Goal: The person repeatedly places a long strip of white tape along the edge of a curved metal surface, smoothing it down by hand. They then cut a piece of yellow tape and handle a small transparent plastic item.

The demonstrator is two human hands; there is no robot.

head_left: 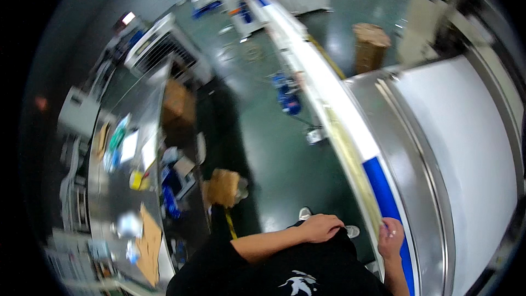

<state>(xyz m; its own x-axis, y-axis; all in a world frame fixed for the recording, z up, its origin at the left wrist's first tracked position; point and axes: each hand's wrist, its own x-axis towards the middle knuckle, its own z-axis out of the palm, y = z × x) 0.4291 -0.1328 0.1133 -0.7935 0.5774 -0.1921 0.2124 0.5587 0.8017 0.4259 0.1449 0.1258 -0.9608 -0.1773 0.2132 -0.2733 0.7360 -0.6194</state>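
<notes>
Right hand (390, 237) pinches the long white-and-blue machine rail (383, 186); left hand (320, 227) lies loosely closed, empty, against dark clothing. Fingers could get nipped at the rail's steel edge (422, 186) if grip slips.

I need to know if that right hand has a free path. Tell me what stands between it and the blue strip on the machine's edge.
Nothing visible does. The right hand rests at the machine's rim with its fingers already against the blue strip. The left hand lies apart, against the person's dark clothing. The picture is too blurred to show whether the right hand pinches anything.
</notes>
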